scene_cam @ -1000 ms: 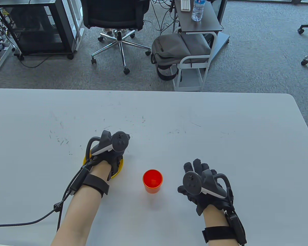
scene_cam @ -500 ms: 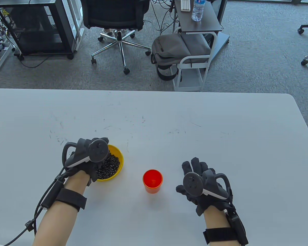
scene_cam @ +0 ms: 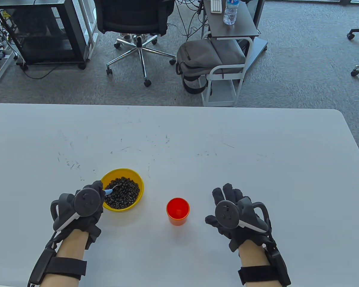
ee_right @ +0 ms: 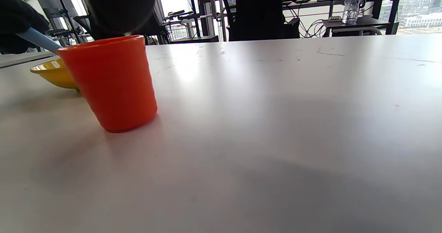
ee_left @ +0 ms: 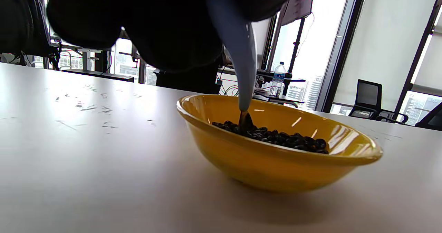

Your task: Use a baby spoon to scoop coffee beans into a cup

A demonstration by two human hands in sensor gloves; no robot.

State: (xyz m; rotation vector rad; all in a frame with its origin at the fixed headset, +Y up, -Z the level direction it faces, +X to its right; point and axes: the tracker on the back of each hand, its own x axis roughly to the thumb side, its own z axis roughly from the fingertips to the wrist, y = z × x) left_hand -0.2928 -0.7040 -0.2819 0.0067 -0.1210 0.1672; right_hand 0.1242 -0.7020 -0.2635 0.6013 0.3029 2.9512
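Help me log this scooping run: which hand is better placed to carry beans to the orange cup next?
Left. The left hand already holds the baby spoon, its tip in the coffee beans of the yellow bowl. The right hand rests beside the cup, holding nothing.

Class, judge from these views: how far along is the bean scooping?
Done: left hand holds the baby spoon. In hand: its tip sits among the coffee beans in the yellow bowl. Left: lifting a scoop across into the orange cup, which shows no beans yet.

We see yellow bowl, dark brown beans, pale blue spoon, orange-red cup, black gloves, white table with dark scuffs.
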